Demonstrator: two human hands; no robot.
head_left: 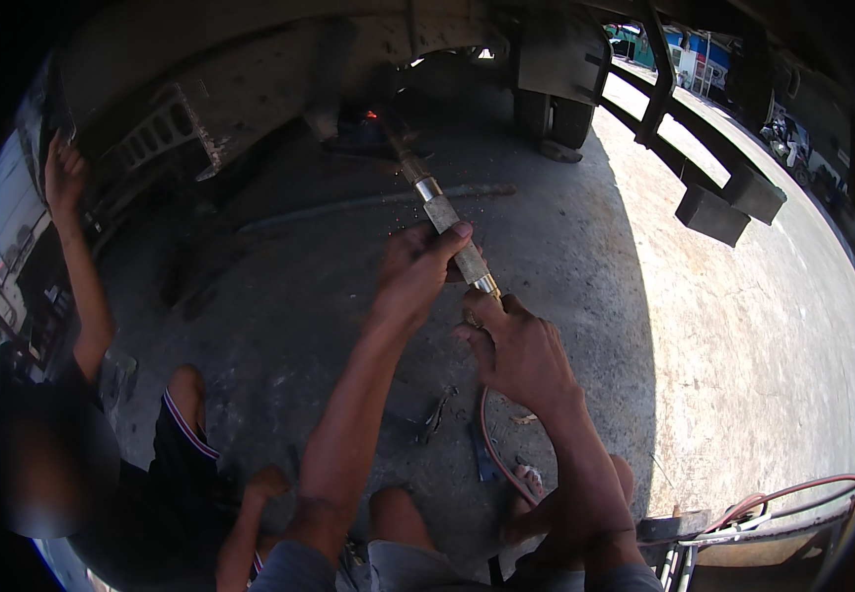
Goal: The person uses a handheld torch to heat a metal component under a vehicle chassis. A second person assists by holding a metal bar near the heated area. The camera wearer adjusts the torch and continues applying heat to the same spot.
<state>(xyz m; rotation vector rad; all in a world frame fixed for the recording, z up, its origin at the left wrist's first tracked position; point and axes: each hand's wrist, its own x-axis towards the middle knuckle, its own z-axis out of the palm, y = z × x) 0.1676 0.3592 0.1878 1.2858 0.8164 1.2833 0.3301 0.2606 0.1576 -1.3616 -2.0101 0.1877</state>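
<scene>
A gas torch (439, 211) with a knurled grey handle and silver collars points up and away from me toward the underside of a vehicle. My left hand (417, 268) is wrapped round its handle, thumb lying along the top. Behind it, my right hand (528, 353) has its fingers closed on the brass valve end (486, 285) of the torch, partly hiding it. A red glow (372, 116) and a few sparks show near the far tip, against dark metal whose shape I cannot make out. A reddish hose (486, 434) runs down from below my right hand.
A person (87, 483) crouches at the left, one raised hand (64, 176) on the vehicle's side. A long pipe (348, 210) lies on the floor under the vehicle. Dark wheels (570, 120) stand beyond. Hoses (792, 490) lie over a rack at the lower right.
</scene>
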